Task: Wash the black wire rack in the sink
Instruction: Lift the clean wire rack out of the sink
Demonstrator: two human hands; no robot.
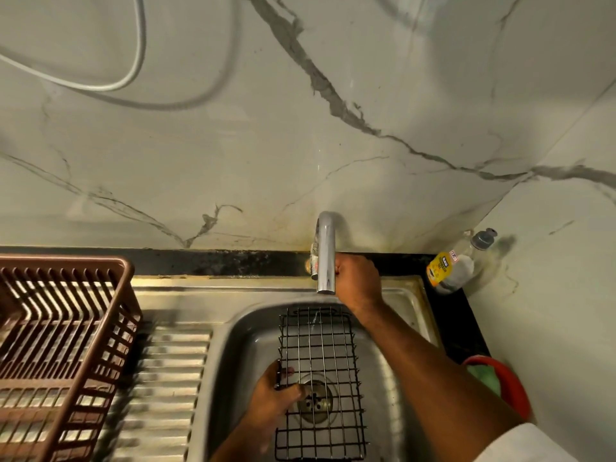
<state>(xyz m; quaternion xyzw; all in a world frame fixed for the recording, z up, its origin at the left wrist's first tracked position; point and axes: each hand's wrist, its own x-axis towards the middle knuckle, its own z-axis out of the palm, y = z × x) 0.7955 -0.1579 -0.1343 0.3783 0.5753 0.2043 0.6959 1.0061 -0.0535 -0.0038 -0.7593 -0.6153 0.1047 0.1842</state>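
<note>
The black wire rack [321, 355] lies lengthwise in the steel sink [240, 335], over the drain [315, 400]. My left hand [273, 396] grips the rack's left edge, fingers curled round the wire. My right hand [358, 278] reaches up behind the chrome tap [326, 253], its fingers curled at the tap's base; what they hold is hidden by the spout. A thin trickle of water [314, 316] shows under the spout.
A brown plastic dish basket [63, 345] stands on the ribbed drainboard [170, 378] to the left. A dish-soap bottle [455, 265] leans in the back right corner. A red bowl with a green sponge [500, 378] sits at the right. A marble wall rises behind.
</note>
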